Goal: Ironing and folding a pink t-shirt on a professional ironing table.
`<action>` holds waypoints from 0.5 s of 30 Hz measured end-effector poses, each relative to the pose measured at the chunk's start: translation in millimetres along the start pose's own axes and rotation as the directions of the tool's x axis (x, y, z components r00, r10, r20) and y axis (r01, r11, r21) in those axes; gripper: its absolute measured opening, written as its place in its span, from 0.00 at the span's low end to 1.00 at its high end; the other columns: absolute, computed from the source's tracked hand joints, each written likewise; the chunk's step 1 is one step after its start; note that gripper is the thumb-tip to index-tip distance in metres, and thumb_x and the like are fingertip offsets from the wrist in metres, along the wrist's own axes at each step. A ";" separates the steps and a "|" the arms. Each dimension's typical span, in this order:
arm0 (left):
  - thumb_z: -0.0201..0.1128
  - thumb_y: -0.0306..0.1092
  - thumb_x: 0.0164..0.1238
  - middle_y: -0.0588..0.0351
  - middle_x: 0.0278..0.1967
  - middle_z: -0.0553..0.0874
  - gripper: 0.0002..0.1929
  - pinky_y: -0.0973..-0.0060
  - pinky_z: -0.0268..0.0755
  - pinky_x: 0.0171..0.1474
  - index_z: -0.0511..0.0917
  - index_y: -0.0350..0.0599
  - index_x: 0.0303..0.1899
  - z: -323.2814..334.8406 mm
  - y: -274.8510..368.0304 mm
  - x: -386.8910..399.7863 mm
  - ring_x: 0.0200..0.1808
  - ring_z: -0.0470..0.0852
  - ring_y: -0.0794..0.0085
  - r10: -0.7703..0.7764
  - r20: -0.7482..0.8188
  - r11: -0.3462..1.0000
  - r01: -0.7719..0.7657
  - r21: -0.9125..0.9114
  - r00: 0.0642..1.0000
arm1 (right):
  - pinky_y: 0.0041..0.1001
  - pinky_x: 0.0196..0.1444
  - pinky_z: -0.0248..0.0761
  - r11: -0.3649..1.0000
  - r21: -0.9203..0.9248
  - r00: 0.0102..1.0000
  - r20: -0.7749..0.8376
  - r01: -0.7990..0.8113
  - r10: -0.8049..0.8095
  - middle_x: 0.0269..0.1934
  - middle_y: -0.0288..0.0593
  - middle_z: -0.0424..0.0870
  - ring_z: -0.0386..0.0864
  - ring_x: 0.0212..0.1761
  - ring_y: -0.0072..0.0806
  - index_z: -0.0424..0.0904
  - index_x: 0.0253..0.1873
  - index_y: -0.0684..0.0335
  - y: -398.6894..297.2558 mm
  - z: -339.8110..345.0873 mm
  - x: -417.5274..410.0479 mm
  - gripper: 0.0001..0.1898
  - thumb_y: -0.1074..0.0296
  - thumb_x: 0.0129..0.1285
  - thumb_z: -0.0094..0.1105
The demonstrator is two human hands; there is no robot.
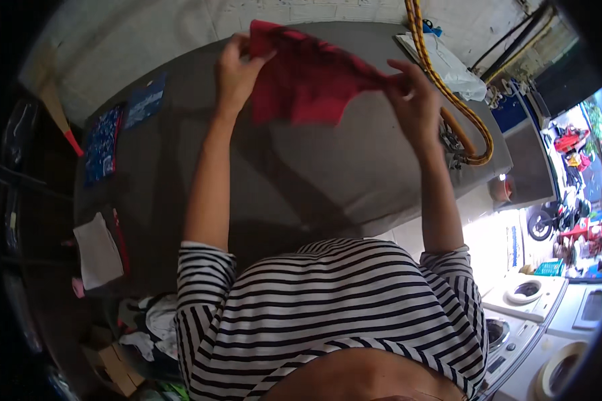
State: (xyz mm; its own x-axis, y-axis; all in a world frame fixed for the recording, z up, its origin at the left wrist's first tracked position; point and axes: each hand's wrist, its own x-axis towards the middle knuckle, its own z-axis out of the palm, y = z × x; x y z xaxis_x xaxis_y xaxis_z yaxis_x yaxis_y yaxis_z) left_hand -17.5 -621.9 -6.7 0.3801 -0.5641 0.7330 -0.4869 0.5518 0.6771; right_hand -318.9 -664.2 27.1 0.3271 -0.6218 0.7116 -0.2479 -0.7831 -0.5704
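Note:
A red cloth garment with dark patches [306, 75] is stretched in the air above a table with a grey cover [291, 180]. At its left edge, my left hand [238, 72] pinches it between thumb and fingers. My right hand [414, 100] grips the bunched right end. The cloth is blurred, so its exact kind cannot be told. A dark blue patterned folded cloth [102, 143] and a plain blue folded piece [144, 105] lie on the table's far left.
A yellow rope [476, 120] hangs by the table's right end, near an iron-like tool with a brown handle [456, 130]. White plastic [446, 65] lies behind it. A white paper or cloth [99, 253] rests lower left. Washing machines [524, 293] stand lower right.

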 end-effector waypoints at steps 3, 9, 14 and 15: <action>0.71 0.27 0.54 0.56 0.37 0.87 0.11 0.68 0.71 0.54 0.80 0.44 0.39 15.4 7.9 -4.7 0.39 0.85 0.68 0.116 0.049 0.979 -0.122 0.161 0.992 | 0.32 0.40 0.72 0.967 -0.230 0.994 0.030 0.108 -0.104 0.31 0.42 0.82 0.80 0.34 0.36 0.83 0.45 0.58 17.7 -22.2 1.3 0.10 0.73 0.56 0.66; 0.65 0.23 0.50 0.61 0.33 0.84 0.09 0.46 0.55 0.66 0.78 0.54 0.30 19.1 -6.6 -118.4 0.43 0.83 0.63 -0.107 0.350 0.892 -0.065 0.447 0.931 | 0.40 0.46 0.64 0.815 -0.533 0.948 0.314 0.226 -0.057 0.31 0.39 0.78 0.76 0.39 0.40 0.83 0.40 0.53 59.5 -21.8 -107.7 0.09 0.70 0.52 0.65; 0.63 0.26 0.54 0.57 0.43 0.83 0.09 0.39 0.53 0.66 0.81 0.53 0.38 21.9 18.4 -202.2 0.52 0.79 0.59 -0.462 0.508 0.723 -0.023 0.691 0.727 | 0.46 0.59 0.63 0.896 -0.440 0.636 0.675 -0.060 0.374 0.46 0.44 0.82 0.76 0.52 0.44 0.82 0.47 0.53 57.7 -15.6 -180.2 0.14 0.61 0.55 0.66; 0.64 0.28 0.55 0.54 0.49 0.83 0.12 0.38 0.52 0.67 0.82 0.53 0.42 32.6 21.2 -211.7 0.56 0.77 0.57 -0.487 0.464 0.690 0.001 0.723 0.740 | 0.47 0.63 0.61 0.892 -0.435 0.587 0.693 -0.120 0.417 0.50 0.46 0.82 0.76 0.56 0.45 0.82 0.50 0.53 55.1 -7.4 -182.0 0.17 0.58 0.56 0.65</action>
State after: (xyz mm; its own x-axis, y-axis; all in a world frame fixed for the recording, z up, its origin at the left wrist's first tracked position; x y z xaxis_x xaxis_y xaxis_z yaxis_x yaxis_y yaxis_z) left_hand -133.9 -510.8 -149.7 0.1536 -0.9710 0.1830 -0.9049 -0.0638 0.4209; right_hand -398.8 -594.3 -130.8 0.7208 -0.6852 -0.1045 -0.6576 -0.6284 -0.4156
